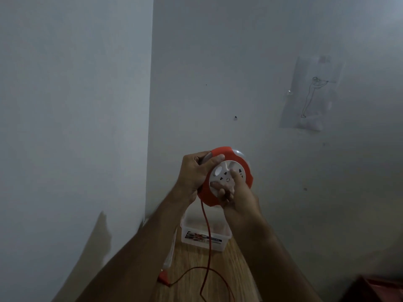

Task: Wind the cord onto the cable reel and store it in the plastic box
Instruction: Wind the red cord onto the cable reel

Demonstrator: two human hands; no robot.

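- Head view: at frame centre, the left hand (pixel 194 173) clamps the reel (pixel 226 177) by its red rim; the right hand (pixel 237 192) grips the white hub.
- The cord (pixel 206 232) hangs limp to the table (pixel 196 258) (likely light, snag-prone).
- The box (pixel 205 236) sits below.

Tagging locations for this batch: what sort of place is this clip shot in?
Probably a room in a home, at a corner. Plain painted walls meet there, a line drawing on paper is stuck up, and a clear plastic box sits on a wood-grain surface, floor or table I cannot tell.
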